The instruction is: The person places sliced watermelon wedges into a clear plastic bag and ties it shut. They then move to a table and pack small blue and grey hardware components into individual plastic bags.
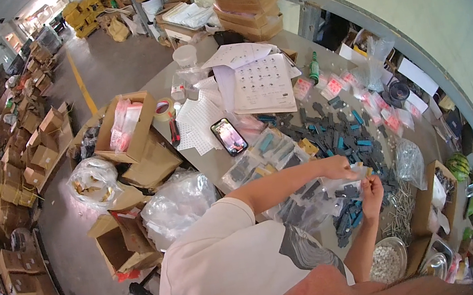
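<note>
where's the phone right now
In the head view, the phone lies screen up on the table, just left of the picture's middle, right of the dotted white sheets and above the clear plastic bags.

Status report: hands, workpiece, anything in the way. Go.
Left hand and right hand together at small yellowish piece, fingers closed. Piece's details too small to tell. Grey-and-teal parts, clear bags crowding close.
</note>
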Action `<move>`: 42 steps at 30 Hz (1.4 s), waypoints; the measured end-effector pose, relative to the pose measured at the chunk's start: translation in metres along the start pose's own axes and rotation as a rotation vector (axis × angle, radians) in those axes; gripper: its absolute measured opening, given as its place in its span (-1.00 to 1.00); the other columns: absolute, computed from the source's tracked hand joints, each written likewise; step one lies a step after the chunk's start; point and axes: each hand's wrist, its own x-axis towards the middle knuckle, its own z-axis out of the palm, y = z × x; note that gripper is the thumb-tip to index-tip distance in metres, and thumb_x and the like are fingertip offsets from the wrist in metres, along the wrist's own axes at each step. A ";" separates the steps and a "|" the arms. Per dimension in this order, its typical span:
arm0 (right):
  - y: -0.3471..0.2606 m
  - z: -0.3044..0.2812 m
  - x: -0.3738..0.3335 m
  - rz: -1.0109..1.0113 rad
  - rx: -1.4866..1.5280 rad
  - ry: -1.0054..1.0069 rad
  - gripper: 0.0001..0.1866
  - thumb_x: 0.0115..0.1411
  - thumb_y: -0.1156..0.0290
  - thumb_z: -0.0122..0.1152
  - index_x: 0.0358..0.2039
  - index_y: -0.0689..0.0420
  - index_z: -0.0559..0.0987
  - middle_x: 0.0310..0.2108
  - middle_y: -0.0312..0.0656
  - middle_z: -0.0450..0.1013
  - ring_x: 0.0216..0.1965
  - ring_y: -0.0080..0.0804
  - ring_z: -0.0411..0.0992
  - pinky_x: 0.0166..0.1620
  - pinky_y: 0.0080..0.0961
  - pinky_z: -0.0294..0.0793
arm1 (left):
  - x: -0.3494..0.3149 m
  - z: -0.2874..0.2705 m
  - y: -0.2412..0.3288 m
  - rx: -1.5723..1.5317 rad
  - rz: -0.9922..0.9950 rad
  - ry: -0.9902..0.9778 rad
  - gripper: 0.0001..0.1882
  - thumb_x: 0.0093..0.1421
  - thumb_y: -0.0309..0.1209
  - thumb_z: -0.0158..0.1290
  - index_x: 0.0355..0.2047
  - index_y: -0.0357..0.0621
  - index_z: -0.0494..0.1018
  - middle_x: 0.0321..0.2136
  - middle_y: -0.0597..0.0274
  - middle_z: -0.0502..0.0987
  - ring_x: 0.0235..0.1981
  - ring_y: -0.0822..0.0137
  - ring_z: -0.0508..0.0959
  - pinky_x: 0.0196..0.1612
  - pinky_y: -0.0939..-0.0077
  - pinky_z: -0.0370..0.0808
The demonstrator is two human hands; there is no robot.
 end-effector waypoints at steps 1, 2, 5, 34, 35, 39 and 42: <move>-0.003 0.003 0.001 -0.025 -0.036 0.010 -0.85 0.19 0.39 0.01 -0.48 0.15 0.35 -0.60 -0.45 0.16 -0.55 -0.71 0.04 -0.51 -0.68 0.06 | -0.002 -0.005 0.015 0.096 -0.084 -0.095 -0.69 -0.03 -0.25 -0.02 -0.63 -0.30 0.46 -0.66 -0.01 0.45 -0.62 0.17 0.45 -0.51 0.29 0.32; -0.005 0.005 0.003 -0.050 -0.071 0.019 -0.85 0.19 0.40 0.01 -0.48 0.16 0.35 -0.60 -0.44 0.16 -0.55 -0.70 0.04 -0.51 -0.68 0.06 | -0.003 -0.006 0.022 0.193 -0.168 -0.191 -0.63 -0.01 -0.20 -0.02 -0.68 -0.32 0.43 -0.71 -0.04 0.42 -0.68 0.17 0.42 -0.56 0.26 0.29; -0.010 0.015 0.007 -0.094 -0.222 0.083 -0.83 0.18 0.39 0.02 -0.49 0.17 0.34 -0.60 -0.40 0.16 -0.57 -0.66 0.03 -0.51 -0.63 0.08 | -0.007 0.002 0.012 0.204 0.081 -0.046 -0.52 0.00 -0.11 -0.01 -0.75 -0.35 0.34 -0.80 -0.09 0.28 -0.79 0.16 0.28 -0.64 0.20 0.18; 0.140 -0.079 0.051 0.498 0.331 0.817 -0.79 0.23 0.46 -0.20 -0.29 0.22 0.44 -0.34 -0.14 0.37 -0.34 -0.36 0.33 -0.33 -0.40 0.38 | 0.008 0.069 0.002 -0.105 0.048 0.239 -0.58 -0.11 -0.13 0.16 -0.56 -0.34 0.45 -0.66 -0.02 0.44 -0.63 0.11 0.45 -0.55 0.25 0.30; 0.138 -0.074 0.054 0.511 0.107 0.728 -0.79 0.24 0.44 -0.20 -0.32 0.22 0.44 -0.36 -0.16 0.36 -0.38 -0.41 0.31 -0.38 -0.42 0.34 | 0.010 0.070 -0.008 -0.154 0.030 0.218 -0.56 -0.14 -0.12 0.17 -0.55 -0.34 0.45 -0.66 -0.02 0.44 -0.62 0.15 0.46 -0.55 0.26 0.30; 0.062 -0.034 0.041 0.506 0.413 0.840 -0.77 0.27 0.36 -0.17 -0.47 0.22 0.33 -0.52 -0.25 0.22 -0.52 -0.46 0.13 -0.47 -0.40 0.13 | -0.005 0.040 0.022 -0.324 -0.075 0.064 -0.63 -0.16 -0.23 0.17 -0.55 -0.37 0.44 -0.63 0.03 0.45 -0.59 0.32 0.44 -0.51 0.31 0.30; 0.044 -0.023 0.038 0.449 0.945 0.956 -0.67 0.27 0.32 -0.15 -0.58 0.23 0.22 -0.65 -0.32 0.07 -0.62 -0.47 -0.03 -0.51 -0.36 -0.02 | 0.008 0.033 0.004 -0.427 -0.124 0.044 -0.79 -0.13 -0.35 0.14 -0.53 -0.25 0.48 -0.67 0.22 0.46 -0.62 0.44 0.43 -0.54 0.43 0.33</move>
